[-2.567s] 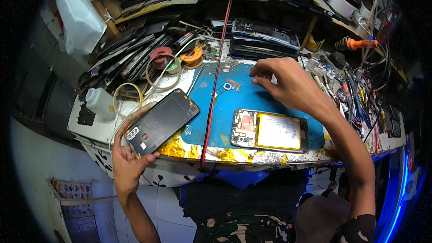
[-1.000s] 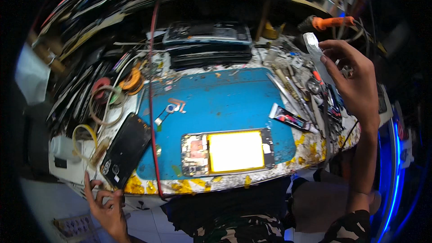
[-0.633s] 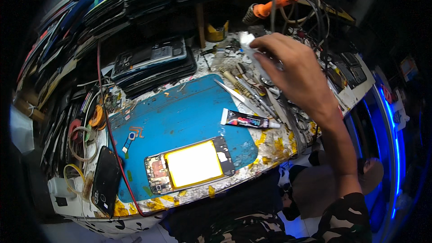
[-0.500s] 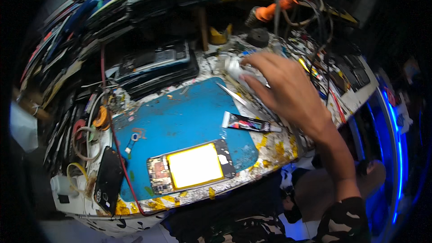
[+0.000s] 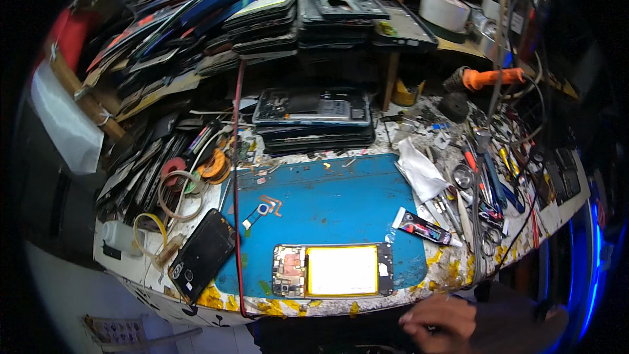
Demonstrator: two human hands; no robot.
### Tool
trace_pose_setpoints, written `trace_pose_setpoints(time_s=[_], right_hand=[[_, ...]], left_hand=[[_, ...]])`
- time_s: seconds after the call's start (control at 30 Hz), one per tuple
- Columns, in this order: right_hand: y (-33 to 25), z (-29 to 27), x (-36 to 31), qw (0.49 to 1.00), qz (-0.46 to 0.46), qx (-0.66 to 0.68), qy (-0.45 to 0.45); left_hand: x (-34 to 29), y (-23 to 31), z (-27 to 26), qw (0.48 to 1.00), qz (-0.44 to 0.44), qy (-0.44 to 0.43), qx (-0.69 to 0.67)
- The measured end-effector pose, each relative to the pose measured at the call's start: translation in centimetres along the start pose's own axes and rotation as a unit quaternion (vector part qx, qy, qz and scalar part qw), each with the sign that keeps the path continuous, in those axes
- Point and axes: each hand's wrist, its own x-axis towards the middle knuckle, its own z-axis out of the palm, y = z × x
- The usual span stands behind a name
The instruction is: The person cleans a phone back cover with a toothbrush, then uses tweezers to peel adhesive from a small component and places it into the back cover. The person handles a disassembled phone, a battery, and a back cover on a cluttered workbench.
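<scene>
My right hand (image 5: 440, 322) is just off the bench's front edge, at the lower right. Its fingers are curled in, and nothing shows in them. My left hand is out of sight. Closest to the right hand on the bench is an opened phone (image 5: 286, 269), lying on a blue mat (image 5: 327, 213) with its white, yellow-edged battery (image 5: 343, 270) and bare circuit board exposed. A black tube (image 5: 424, 226) with a white cap lies across the mat's right edge. Beyond it, a crumpled white cloth or tissue (image 5: 422, 172) rests at the mat's far right corner.
A black phone back cover (image 5: 204, 254) leans over the mat's left edge, beside a red cable (image 5: 238, 190). Stacked phone parts (image 5: 314, 118) stand behind. Tools (image 5: 491, 180) crowd the right, below an orange-handled soldering iron (image 5: 491, 78). Tape rolls (image 5: 213, 167) lie left.
My right hand has drawn back from the white cloth to below the bench's front edge. The cloth now lies nearer, over where the tweezers showed. The view has shifted, so everything sits further right.
</scene>
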Motion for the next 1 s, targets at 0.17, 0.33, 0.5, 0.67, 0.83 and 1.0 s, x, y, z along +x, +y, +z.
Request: trace_pose_setpoints(time_s=[0.17, 0.33, 0.5, 0.67, 0.83, 1.0], right_hand=[[0.3, 1.6, -5.0, 0.966, 0.123, 0.11, -0.199], [9.8, 0.7, -17.3, 0.7, 0.438, -0.191, -0.531], [13.2, -2.4, -32.9, 0.57, 0.59, -0.087, -0.565], [7.6, -0.8, -40.0, 0.59, 0.648, 0.008, -0.481], [4.5, -0.5, -39.9, 0.593, 0.681, 0.097, -0.418], [4.4, -0.9, -39.3, 0.661, 0.663, 0.065, -0.344]], left_hand=[[-1.2, 3.3, -1.2, 0.943, -0.081, 0.124, -0.298], [-3.0, 6.6, -2.9, 0.945, 0.077, -0.014, -0.318], [-3.1, 7.9, -4.5, 0.936, 0.135, -0.071, -0.317], [-2.8, 10.2, -5.8, 0.93, 0.212, -0.141, -0.266], [-3.8, 12.3, -5.3, 0.924, 0.24, -0.159, -0.252], [-8.3, 12.7, -3.7, 0.928, 0.165, -0.186, -0.277]])
